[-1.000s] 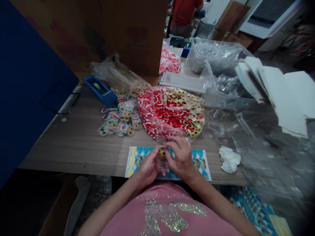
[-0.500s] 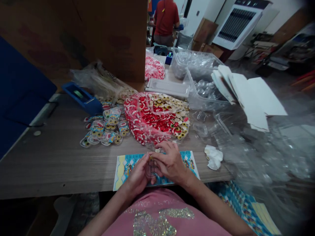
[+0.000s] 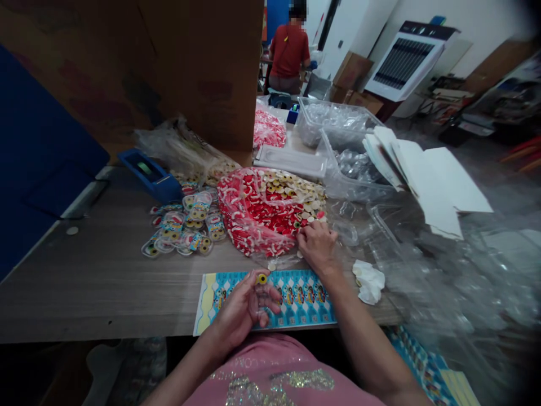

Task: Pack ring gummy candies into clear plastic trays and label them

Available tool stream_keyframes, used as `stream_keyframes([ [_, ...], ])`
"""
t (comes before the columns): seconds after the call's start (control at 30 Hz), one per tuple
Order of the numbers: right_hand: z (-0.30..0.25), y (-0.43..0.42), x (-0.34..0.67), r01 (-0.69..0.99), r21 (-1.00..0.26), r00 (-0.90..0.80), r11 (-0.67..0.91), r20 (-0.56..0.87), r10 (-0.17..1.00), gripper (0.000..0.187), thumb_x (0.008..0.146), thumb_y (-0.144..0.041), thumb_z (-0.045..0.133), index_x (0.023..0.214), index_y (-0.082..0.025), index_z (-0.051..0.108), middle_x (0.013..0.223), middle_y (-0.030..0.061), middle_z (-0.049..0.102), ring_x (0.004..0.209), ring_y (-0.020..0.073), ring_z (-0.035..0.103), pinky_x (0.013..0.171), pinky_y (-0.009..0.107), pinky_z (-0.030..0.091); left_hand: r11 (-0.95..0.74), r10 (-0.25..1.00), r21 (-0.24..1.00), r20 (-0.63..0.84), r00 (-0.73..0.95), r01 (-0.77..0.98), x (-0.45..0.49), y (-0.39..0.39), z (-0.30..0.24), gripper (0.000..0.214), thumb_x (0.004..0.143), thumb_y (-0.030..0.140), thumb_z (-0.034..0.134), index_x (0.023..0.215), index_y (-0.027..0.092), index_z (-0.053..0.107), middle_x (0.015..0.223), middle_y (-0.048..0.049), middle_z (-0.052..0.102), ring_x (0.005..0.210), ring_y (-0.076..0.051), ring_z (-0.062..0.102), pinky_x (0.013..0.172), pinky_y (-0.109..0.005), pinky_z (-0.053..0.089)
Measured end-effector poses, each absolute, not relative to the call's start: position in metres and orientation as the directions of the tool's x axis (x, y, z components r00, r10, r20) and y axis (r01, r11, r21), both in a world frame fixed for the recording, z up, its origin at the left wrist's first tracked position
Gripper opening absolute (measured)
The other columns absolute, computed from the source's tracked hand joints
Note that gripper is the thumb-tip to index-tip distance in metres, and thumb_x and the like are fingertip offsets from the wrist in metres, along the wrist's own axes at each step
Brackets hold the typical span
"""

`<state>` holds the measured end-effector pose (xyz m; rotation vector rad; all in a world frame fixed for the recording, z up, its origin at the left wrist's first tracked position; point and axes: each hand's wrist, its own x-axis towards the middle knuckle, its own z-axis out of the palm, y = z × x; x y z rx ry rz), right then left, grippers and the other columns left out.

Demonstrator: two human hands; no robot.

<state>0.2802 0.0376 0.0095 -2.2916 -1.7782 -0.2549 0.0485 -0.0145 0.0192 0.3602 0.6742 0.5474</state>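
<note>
My left hand (image 3: 247, 307) is curled round a small clear plastic shell, with a round yellow eye-shaped piece (image 3: 262, 278) at its top by my thumb. Beneath it lies a blue printed sheet (image 3: 296, 299) with a repeated cartoon pattern. My right hand (image 3: 319, 245) is at the near right edge of a plastic bag (image 3: 262, 214) heaped with red-and-white pieces and yellow eye-shaped ones. Its fingers are bent together; what they pinch, if anything, is hidden. Left of the bag is a pile of filled clear packs (image 3: 186, 223) with blue printed labels.
A blue tape dispenser (image 3: 150, 176) stands behind the packs. Crumpled white tissue (image 3: 369, 281) lies right of the sheet. Clear bins (image 3: 355, 177) of plastic shells, white cards (image 3: 443, 180) and loose clear packaging (image 3: 443, 282) fill the right. A person in red (image 3: 289, 51) is farther back.
My right hand has left my left hand and moved up and right to the bag's edge. The left hand stays over the sheet with the shell, and the yellow piece now shows plainly.
</note>
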Motion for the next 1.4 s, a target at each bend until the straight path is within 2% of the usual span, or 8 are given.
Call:
stream_keyframes([
  [0.17,0.016,0.017,0.288,0.968,-0.233,0.175,-0.093,0.364,0.915,0.014,0.086,-0.023,0.058,0.077,-0.021,0.068,0.087,0.0043,0.065,0.092,0.0222,0.054,0.08,0.037,0.03,0.821,0.566,0.436,-0.532,0.63,-0.369,0.043,-0.01,0.022,0.029,0.096,0.043,0.041,0.115,0.021,0.046,0.079,-0.0077,0.066,0.061,-0.019,0.067,0.038,-0.017,0.039],
  [0.37,0.051,-0.016,0.264,0.797,-0.526,-0.109,0.295,0.355,0.929,0.009,0.09,-0.024,0.056,0.085,-0.021,0.064,0.091,0.0039,0.061,0.092,0.0195,0.054,0.083,0.036,0.038,0.834,0.546,0.361,-0.437,0.715,-0.416,0.049,-0.002,0.014,0.04,0.095,0.05,0.039,0.116,0.018,0.049,0.082,-0.0107,0.068,0.064,-0.023,0.07,0.042,-0.022,0.046],
  [0.47,0.066,-0.025,0.239,0.726,-0.518,-0.339,0.453,0.304,0.891,0.009,0.089,-0.02,0.055,0.086,-0.021,0.064,0.094,0.004,0.062,0.092,0.0201,0.053,0.084,0.038,0.036,0.845,0.527,0.329,-0.377,0.762,-0.421,0.054,0.0,0.009,0.044,0.096,0.051,0.038,0.117,0.015,0.053,0.08,-0.0096,0.067,0.063,-0.023,0.07,0.042,-0.023,0.049],
  [0.57,0.069,-0.028,0.221,0.731,-0.435,-0.459,0.525,0.255,0.851,0.011,0.088,-0.019,0.055,0.082,-0.019,0.063,0.097,0.0056,0.062,0.093,0.0218,0.051,0.084,0.04,0.034,0.819,0.564,0.33,-0.314,0.763,-0.47,0.059,0.001,0.006,0.041,0.097,0.046,0.037,0.118,0.015,0.055,0.073,-0.0048,0.066,0.054,-0.018,0.067,0.043,-0.025,0.052],
  [0.77,0.06,-0.032,0.216,0.758,-0.379,-0.486,0.531,0.214,0.847,0.01,0.087,-0.019,0.055,0.082,-0.019,0.064,0.103,0.0062,0.062,0.098,0.0233,0.05,0.085,0.042,0.032,0.812,0.577,0.34,-0.338,0.744,-0.475,0.062,0.0,0.006,0.04,0.097,0.048,0.039,0.113,0.016,0.058,0.071,-0.0022,0.064,0.049,-0.015,0.064,0.042,-0.025,0.053],
  [1.17,0.058,-0.048,0.218,0.728,-0.558,-0.335,0.399,0.219,0.917,0.011,0.089,-0.018,0.056,0.093,-0.022,0.066,0.109,0.0057,0.061,0.104,0.0233,0.05,0.089,0.041,0.035,0.83,0.556,0.314,-0.408,0.724,-0.46,0.064,0.001,0.016,0.037,0.096,0.047,0.041,0.112,0.018,0.058,0.076,-0.0016,0.06,0.049,-0.012,0.057,0.042,-0.025,0.052],
  [1.27,0.054,-0.048,0.215,0.78,-0.498,-0.32,0.379,0.202,0.926,0.01,0.089,-0.019,0.057,0.093,-0.021,0.066,0.108,0.0068,0.061,0.103,0.024,0.05,0.088,0.042,0.035,0.819,0.573,0.334,-0.427,0.699,-0.467,0.064,0.001,0.017,0.035,0.095,0.046,0.044,0.112,0.019,0.058,0.079,-0.0022,0.061,0.05,-0.012,0.057,0.042,-0.025,0.052],
  [1.4,0.056,-0.041,0.214,0.829,-0.342,-0.415,0.443,0.154,0.896,0.007,0.088,-0.022,0.061,0.089,-0.023,0.067,0.114,0.0066,0.061,0.103,0.0246,0.049,0.089,0.045,0.032,0.803,0.592,0.384,-0.436,0.677,-0.455,0.063,0.001,0.016,0.034,0.094,0.046,0.047,0.113,0.019,0.057,0.083,-0.004,0.063,0.056,-0.014,0.06,0.047,-0.025,0.051],
])
